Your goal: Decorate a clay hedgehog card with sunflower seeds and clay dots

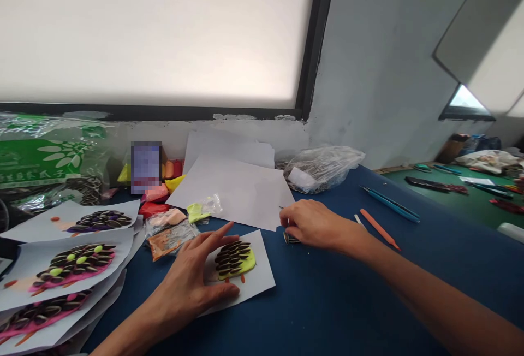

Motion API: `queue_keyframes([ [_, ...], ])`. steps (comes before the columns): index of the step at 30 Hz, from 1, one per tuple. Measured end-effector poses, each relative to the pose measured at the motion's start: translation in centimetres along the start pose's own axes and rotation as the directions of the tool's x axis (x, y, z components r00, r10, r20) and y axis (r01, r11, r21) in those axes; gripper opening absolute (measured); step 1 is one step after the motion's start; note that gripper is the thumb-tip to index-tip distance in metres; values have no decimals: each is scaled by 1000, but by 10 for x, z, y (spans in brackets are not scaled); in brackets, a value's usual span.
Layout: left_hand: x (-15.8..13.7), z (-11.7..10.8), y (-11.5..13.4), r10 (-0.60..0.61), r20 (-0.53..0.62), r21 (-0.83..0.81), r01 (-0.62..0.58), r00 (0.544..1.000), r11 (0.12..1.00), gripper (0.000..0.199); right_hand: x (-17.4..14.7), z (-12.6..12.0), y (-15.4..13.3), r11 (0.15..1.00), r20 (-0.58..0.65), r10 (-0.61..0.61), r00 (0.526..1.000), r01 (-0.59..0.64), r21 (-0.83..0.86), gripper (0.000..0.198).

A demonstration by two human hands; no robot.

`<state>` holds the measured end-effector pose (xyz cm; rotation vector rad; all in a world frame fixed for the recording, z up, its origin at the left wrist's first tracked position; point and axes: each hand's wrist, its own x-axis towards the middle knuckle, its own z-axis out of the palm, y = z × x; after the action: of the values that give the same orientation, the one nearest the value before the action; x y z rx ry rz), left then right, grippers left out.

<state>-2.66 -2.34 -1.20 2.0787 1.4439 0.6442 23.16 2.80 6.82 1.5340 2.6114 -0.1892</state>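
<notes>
Head view: the left hand, spread and gripping nothing, rests on a paper card with seed-studded yellow clay, lying lengthwise left to right. Rightward across blue tabletop, the right hand bends over loose seeds; whether it pinches one, I cannot tell. White sheets lie behind.

On my head feed, the left hand spreads over a white card bearing yellow clay studded with dark seeds. I see the right hand curled over some loose seeds (its fingers partly hide them). Blue tweezers and an orange tool lie beyond the right forearm.
</notes>
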Motion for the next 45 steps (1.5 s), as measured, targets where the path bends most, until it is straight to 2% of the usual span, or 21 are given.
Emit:
queue_keyframes([
  [8, 0, 0, 1, 8, 1, -22, -8, 1000, 1000, 86, 0, 10, -12, 1000, 32, -25, 999, 24, 15, 10],
  [13, 0, -1, 3, -2, -2, -23, 2, 1000, 1000, 86, 4, 15, -13, 999, -31, -28, 999, 29, 14, 8],
  [19, 0, 0, 3, 0, -3, -28, 0, 1000, 1000, 86, 7, 15, -16, 981, -109, -44, 993, 63, 185, 23],
  [23, 1, -1, 4, -14, 5, -35, 14, 1000, 999, 86, 4, 13, -14, 925, -109, -116, 987, 147, 351, 27],
  [26, 1, -2, 6, -1, 3, -32, 1, 1000, 999, 86, 1, 11, -16, 889, -110, -90, 990, 129, 439, 26],
  [29, 1, -2, 7, 6, 0, -34, -6, 1000, 999, 85, 0, 10, -18, 886, -108, -58, 992, 101, 453, 16],
  [33, 1, -2, 6, 8, 0, -37, -8, 1000, 999, 84, 1, 16, -20, 881, -146, -92, 985, 149, 450, 9],
  [40, 1, -2, 6, -9, -2, -26, 9, 1000, 1000, 84, 3, 21, -29, 827, -194, -10, 981, 117, 550, 16],
  [45, 1, -3, 8, -16, 19, -44, 17, 1000, 999, 82, 3, 25, -31, 800, -213, -8, 977, 134, 585, 17],
])
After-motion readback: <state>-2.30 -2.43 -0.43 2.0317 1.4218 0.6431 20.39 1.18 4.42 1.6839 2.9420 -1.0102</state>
